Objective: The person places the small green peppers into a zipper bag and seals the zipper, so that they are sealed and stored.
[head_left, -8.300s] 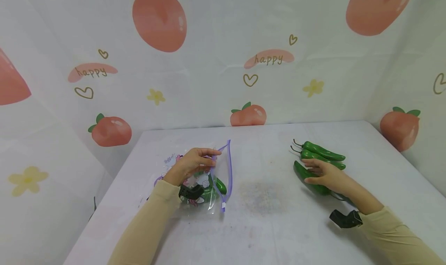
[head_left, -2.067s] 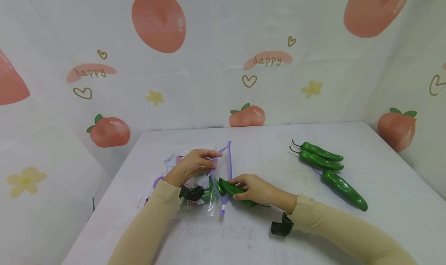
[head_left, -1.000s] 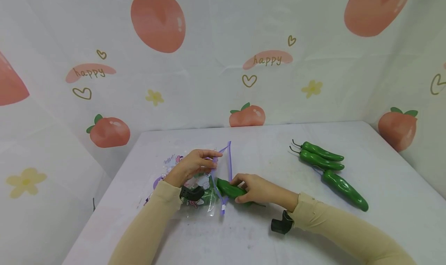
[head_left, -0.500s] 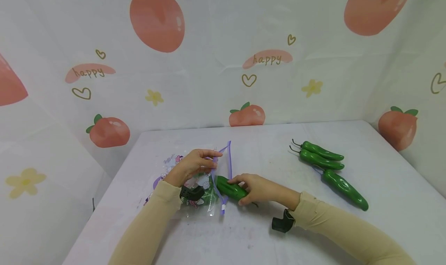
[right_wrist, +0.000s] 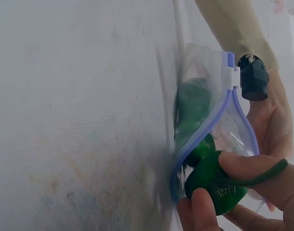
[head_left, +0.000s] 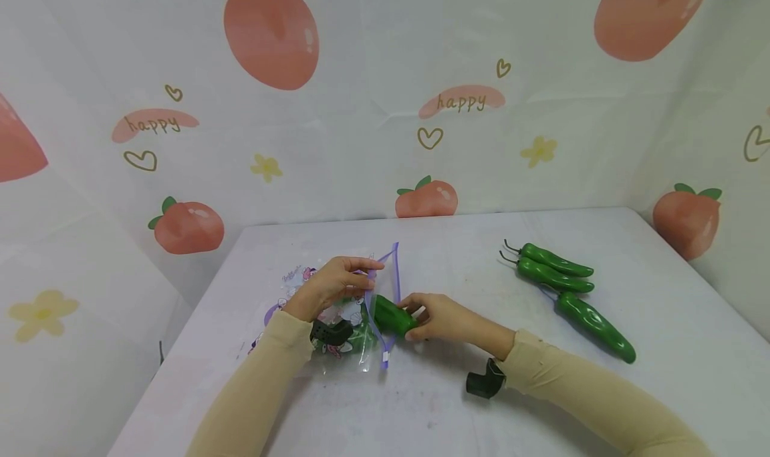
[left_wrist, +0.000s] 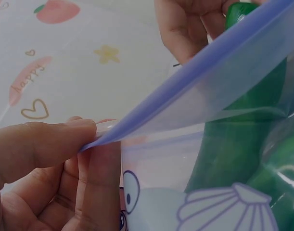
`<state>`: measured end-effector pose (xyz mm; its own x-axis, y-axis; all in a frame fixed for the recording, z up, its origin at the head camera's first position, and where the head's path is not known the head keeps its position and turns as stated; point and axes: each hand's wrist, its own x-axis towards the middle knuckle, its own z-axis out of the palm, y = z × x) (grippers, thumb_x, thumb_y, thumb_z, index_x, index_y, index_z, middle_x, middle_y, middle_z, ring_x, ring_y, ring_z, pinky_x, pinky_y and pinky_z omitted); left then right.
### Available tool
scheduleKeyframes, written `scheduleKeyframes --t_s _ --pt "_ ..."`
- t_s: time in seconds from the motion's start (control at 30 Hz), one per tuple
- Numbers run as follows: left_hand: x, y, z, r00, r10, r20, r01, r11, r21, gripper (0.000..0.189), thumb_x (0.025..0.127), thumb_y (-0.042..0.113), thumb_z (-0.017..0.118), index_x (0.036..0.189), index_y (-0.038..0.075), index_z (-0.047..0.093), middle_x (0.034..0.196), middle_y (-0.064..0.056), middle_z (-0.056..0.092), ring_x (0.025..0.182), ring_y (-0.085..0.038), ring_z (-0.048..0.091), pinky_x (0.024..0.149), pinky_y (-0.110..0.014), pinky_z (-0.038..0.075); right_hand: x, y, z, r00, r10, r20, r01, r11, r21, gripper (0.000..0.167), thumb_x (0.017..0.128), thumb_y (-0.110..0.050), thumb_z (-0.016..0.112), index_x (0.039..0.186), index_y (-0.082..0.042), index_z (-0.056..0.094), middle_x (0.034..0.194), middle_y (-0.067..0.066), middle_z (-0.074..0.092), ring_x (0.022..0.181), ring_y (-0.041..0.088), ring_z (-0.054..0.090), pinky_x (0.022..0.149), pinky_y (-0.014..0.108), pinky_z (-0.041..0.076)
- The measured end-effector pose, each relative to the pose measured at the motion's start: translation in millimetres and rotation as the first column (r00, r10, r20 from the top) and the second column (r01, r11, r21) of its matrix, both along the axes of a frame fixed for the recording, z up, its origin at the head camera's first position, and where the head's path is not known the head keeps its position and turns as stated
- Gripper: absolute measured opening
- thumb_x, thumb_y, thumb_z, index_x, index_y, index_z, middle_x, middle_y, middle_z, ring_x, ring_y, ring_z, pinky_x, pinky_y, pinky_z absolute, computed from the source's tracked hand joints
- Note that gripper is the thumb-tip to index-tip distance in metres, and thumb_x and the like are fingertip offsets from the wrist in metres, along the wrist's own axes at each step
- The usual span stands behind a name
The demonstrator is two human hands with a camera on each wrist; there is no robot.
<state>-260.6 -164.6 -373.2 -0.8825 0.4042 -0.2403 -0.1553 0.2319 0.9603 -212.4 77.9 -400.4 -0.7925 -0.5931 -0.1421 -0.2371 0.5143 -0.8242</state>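
In the head view, my left hand pinches the purple zip edge of a clear printed zip bag; the left wrist view shows the thumb on that edge. The bag lies on its side with its mouth spread toward the right. My right hand grips a green chili pepper near its stem end, and the pepper's far part is inside the bag's mouth. Seen from the right wrist, thumb and fingers surround the held pepper's stem end. Other green peppers lie within the bag.
Three green chili peppers lie at the right of the white table: a back one, a middle one and a front one. A white slider sits at the zip's near end. A patterned cloth hangs behind the table.
My right hand has brought a pepper from the right group to the bag's mouth. Lately the pepper has turned and slid further left into the bag. The left hand has kept its place.
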Motion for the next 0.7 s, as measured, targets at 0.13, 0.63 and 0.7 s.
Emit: scheduleKeyframes --t_s 0.13,0.63,0.7 --pt "-0.5 0.1 -0.2 1.000 0.002 -0.002 -0.002 1.000 -0.006 0.044 0.089 -0.003 0.061 0.133 -0.007 0.053 0.105 -0.003 0.053 0.081 -0.013 0.053 0.075 -0.024 0.050 -3.3 -2.2 -2.3 1.000 -0.021 -0.022 0.020 1.000 -0.015 0.048 0.082 -0.012 0.076 0.127 -0.006 0.059 0.118 0.014 0.064 0.101 0.024 0.065 0.078 0.033 0.055" --pt "0.4 0.4 -0.3 1.000 0.000 0.001 0.000 1.000 -0.021 0.043 0.091 -0.001 0.061 0.133 -0.005 0.054 0.109 -0.004 0.054 0.087 -0.014 0.055 0.081 -0.027 0.050 -11.6 -14.3 -7.7 0.994 -0.082 -0.076 0.082 0.997 -0.010 0.040 0.083 -0.017 0.076 0.120 -0.010 0.061 0.110 0.011 0.066 0.097 0.022 0.066 0.081 0.037 0.055" --pt "0.1 0.3 -0.4 1.000 0.001 0.002 -0.001 1.000 -0.018 0.043 0.090 -0.001 0.061 0.133 -0.005 0.054 0.109 -0.004 0.054 0.087 -0.014 0.055 0.080 -0.026 0.050 -12.4 -16.2 -8.8 0.993 -0.079 -0.086 0.078 0.997 -0.017 0.040 0.083 -0.017 0.076 0.120 -0.009 0.061 0.109 0.011 0.066 0.097 0.022 0.067 0.081 0.036 0.055"
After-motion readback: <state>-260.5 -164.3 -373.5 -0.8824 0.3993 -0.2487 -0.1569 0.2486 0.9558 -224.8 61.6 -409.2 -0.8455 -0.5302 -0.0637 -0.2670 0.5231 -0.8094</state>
